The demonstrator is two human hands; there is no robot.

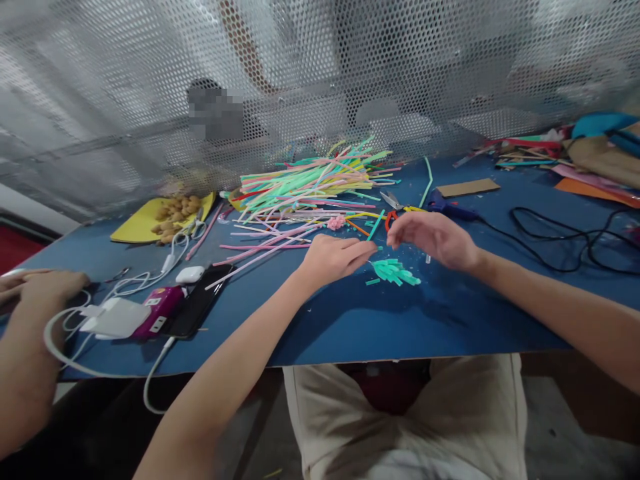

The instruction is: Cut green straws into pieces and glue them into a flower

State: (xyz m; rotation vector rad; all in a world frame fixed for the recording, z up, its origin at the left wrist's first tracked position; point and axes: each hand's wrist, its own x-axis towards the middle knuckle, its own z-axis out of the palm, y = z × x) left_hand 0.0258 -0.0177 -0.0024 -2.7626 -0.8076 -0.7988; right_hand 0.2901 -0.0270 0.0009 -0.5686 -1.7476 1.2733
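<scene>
Green sprig (pixel 395 272) is showing just beside the left hand (pixel 340 257), short pieces already forming a cluster; long strips (pixel 315 185) (what remains to add, I cannot tell) are lying behind. The left hand is bending its fingers nearly together, grip hidden; the right hand (pixel 433 237) is curving half open, seemingly holding nothing. Blue tabletop (pixel 345 327) is stretching to the near edge.
</scene>
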